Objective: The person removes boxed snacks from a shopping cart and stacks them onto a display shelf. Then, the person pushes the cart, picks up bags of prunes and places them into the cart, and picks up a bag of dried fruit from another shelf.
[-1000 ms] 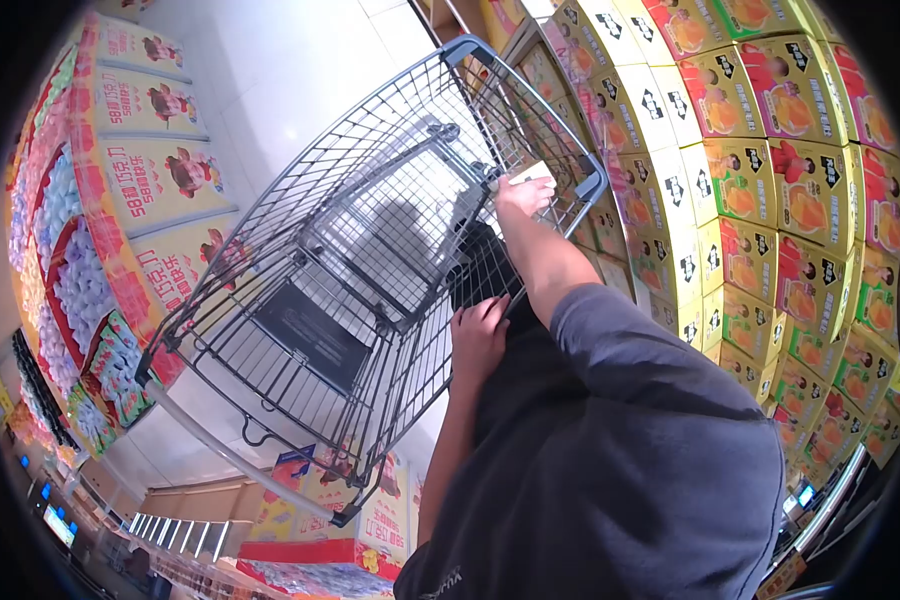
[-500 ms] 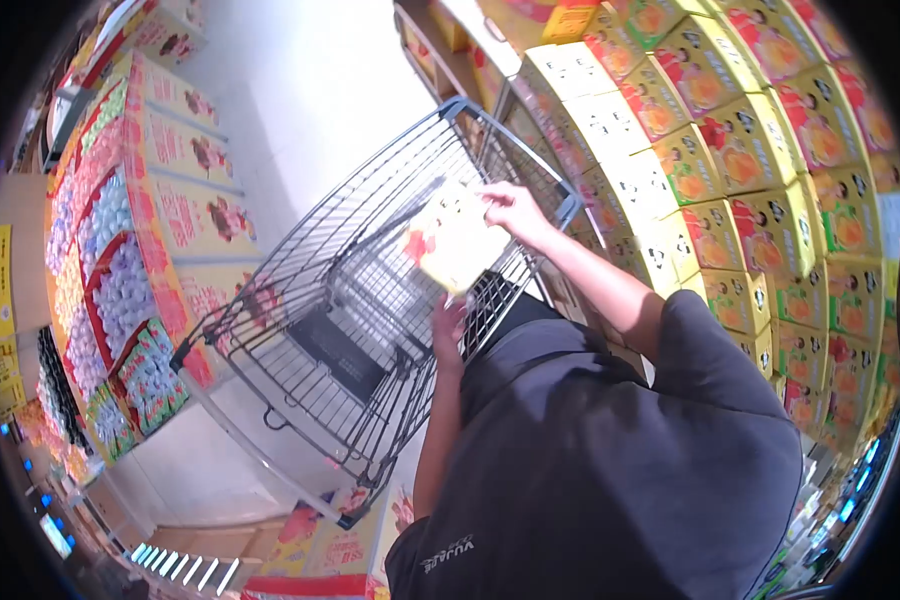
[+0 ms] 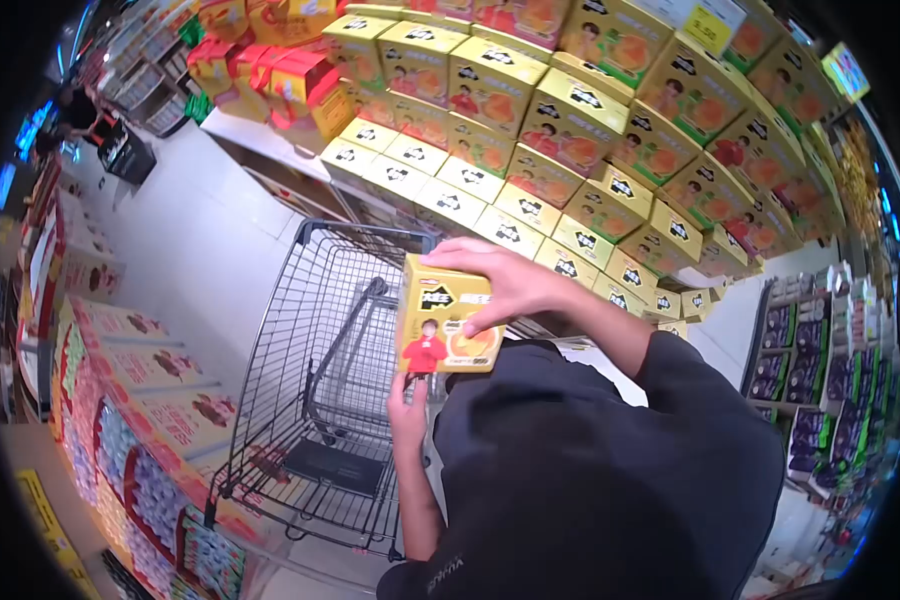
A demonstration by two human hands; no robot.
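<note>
A yellow carton, printed with a person in red and an orange fruit, is held at an angle in front of my dark shirt, over the near side of a shopping cart. My right hand grips its upper right part, with the fingers over the top edge and the thumb on the front face. Against the lower edge, the fingers of my left hand hold the carton from below; part of them is hidden behind it. Inside the wire cart, a dark flat panel shows.
Similar yellow boxes are stacked in tiers ahead and to the right. Red gift boxes stand at the upper left. A display of small packs runs along the left. Far up the aisle is a person near a dark basket.
My view has swung toward the stacked boxes. The carton's front now faces me more squarely, and my right hand has gone from its edge to a wider grip across the top and front.
</note>
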